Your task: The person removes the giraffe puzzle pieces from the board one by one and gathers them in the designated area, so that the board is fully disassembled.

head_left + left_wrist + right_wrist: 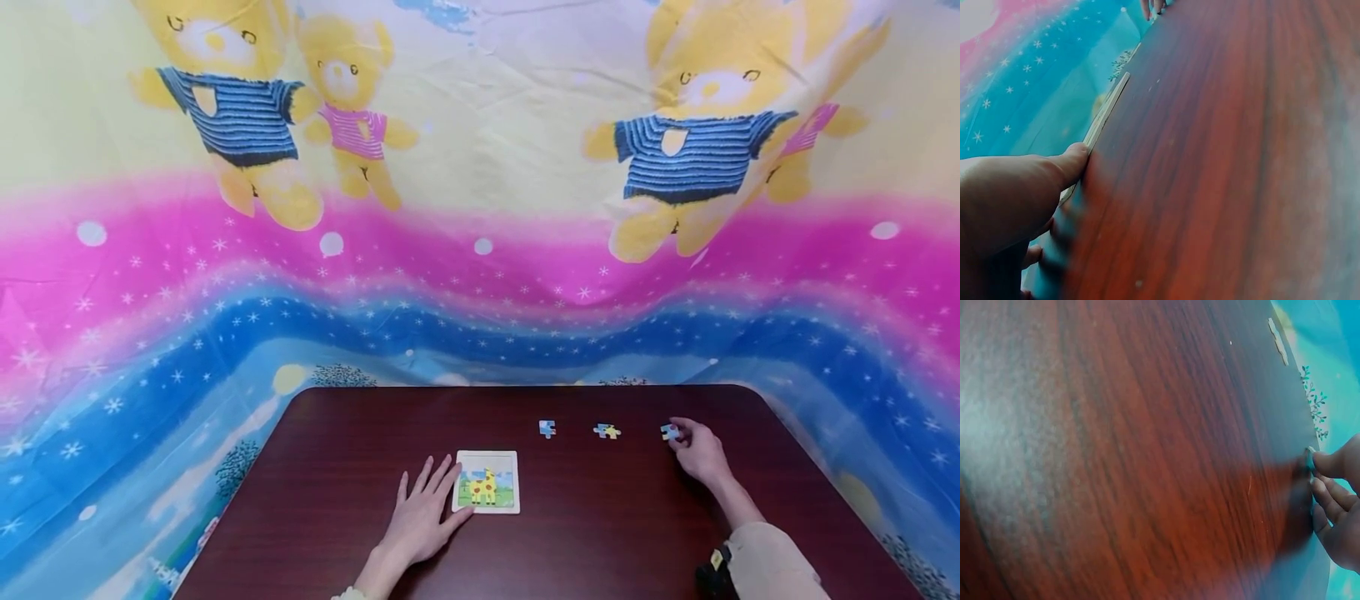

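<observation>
A square giraffe jigsaw puzzle [487, 492] with a white border lies on the table. My left hand [420, 517] rests at its left side, fingers straight and spread, thumb touching the lower left edge. Seen from the left wrist, the thumb [1072, 161] lies against the board's thin wooden edge [1109, 114]. Over at the right, my right hand [701, 454] pinches a small blue and white puzzle piece [668, 432] at the tabletop. From the right wrist, thumb and fingers of the right hand [1338, 500] meet on that piece [1311, 450], mostly hidden behind them.
Two more puzzle pieces lie apart toward the back: a blue and red one [547, 429] and a yellow and blue one [607, 431]. The dark wooden table [585, 533] has rounded far corners. A bear-patterned cloth [480, 275] hangs directly behind it.
</observation>
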Action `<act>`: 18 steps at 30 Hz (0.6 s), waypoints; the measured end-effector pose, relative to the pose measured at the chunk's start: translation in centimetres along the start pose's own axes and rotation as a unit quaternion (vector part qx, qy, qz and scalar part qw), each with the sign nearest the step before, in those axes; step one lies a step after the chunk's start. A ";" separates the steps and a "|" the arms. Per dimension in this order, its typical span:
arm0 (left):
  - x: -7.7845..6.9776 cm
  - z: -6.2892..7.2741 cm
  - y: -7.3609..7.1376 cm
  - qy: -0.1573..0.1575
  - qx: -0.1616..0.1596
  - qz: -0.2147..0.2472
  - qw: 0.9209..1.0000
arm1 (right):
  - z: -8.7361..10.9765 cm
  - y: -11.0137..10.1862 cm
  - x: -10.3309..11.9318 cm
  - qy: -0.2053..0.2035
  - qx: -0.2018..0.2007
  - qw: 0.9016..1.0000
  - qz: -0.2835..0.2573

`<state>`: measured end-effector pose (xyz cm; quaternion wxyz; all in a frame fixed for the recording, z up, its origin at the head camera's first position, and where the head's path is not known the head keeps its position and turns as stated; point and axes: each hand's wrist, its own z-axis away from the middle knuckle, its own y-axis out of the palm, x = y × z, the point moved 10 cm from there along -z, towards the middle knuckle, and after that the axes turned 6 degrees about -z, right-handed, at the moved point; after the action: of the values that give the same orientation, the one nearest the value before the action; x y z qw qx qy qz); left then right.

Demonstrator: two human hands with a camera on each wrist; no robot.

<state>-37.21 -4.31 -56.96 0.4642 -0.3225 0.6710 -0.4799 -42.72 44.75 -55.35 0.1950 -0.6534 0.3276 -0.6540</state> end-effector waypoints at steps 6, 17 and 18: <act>0.1 0.1 -0.3 0.000 -0.001 -0.001 1.000 | 0.2 -0.1 0.3 -0.016 -0.006 0.999 0.033; 0.8 0.2 -1.0 -0.007 -0.004 0.020 1.000 | 0.6 -0.2 1.3 -0.042 -0.019 0.999 0.029; 1.0 0.2 -1.2 -0.009 -0.005 0.019 1.000 | 0.7 0.1 1.8 -0.046 -0.020 0.998 0.025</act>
<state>-37.37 -5.65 -56.18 0.4778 -0.3164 0.6754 -0.4642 -42.22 43.36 -54.14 0.2129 -0.6783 0.3474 -0.6115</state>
